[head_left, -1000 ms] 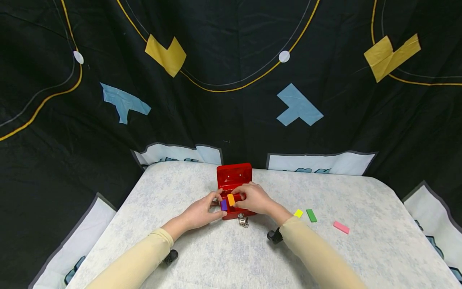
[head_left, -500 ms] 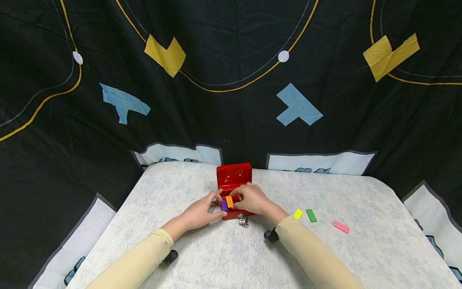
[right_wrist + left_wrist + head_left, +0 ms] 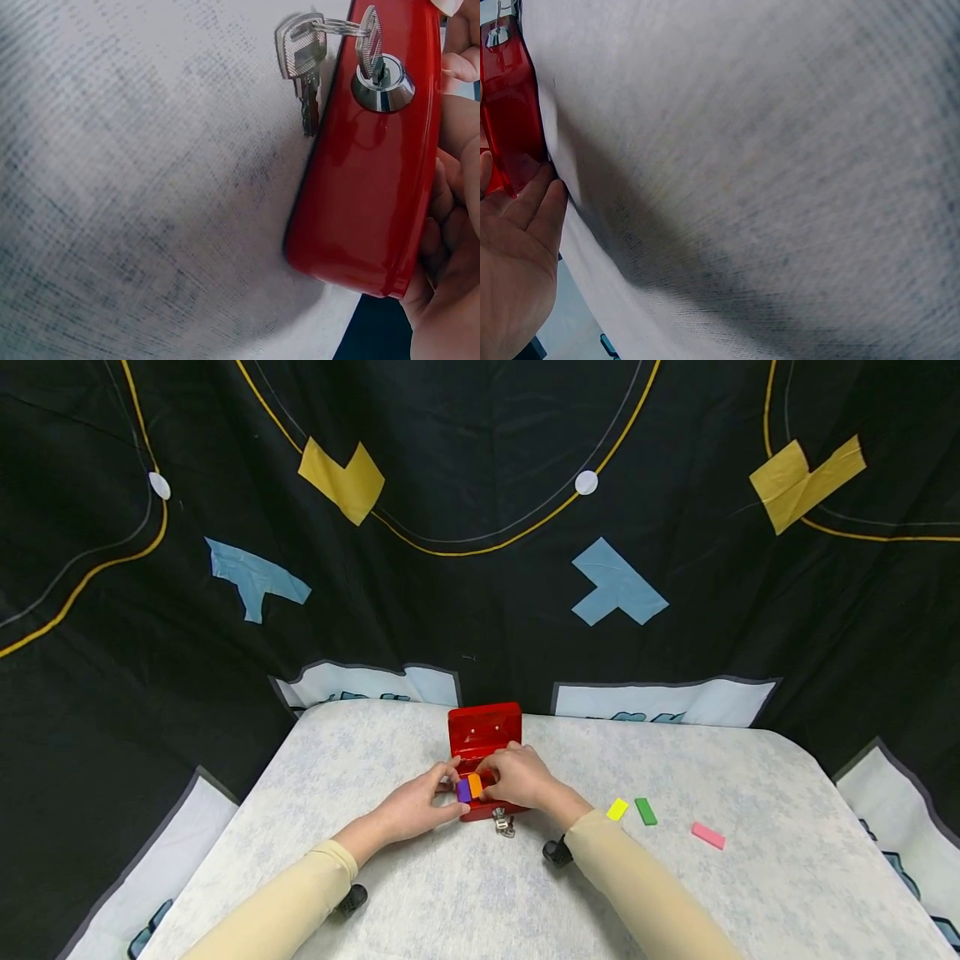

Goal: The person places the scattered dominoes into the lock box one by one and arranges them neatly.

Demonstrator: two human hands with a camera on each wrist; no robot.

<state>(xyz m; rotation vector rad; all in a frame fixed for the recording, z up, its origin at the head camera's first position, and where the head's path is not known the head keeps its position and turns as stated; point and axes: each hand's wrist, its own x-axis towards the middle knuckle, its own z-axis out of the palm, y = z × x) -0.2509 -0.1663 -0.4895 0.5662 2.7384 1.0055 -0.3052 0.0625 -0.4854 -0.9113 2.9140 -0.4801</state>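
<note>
A red metal cash box (image 3: 484, 727) stands on the table, lid raised. My left hand (image 3: 415, 810) is at its left end, thumb and index finger around the ends of a purple block (image 3: 464, 791). In the left wrist view, that hand's outer fingers (image 3: 536, 199) lie against the red box wall (image 3: 514, 112). My right hand (image 3: 521, 777) reaches over the box and pinches an orange block (image 3: 475, 786) beside the purple one. Keys (image 3: 304, 56) hang from the lock (image 3: 382, 86) in the box front. The box floor is mostly hidden.
To the right on the pale cloth-covered table (image 3: 420, 893) lie a yellow block (image 3: 617, 809), a green block (image 3: 646, 811) and a pink block (image 3: 708, 836). A dark curtain (image 3: 480, 610) hangs behind the table.
My right hand has moved left and slightly down with the orange block, closing the gap to the purple block. My left hand has stayed in place.
</note>
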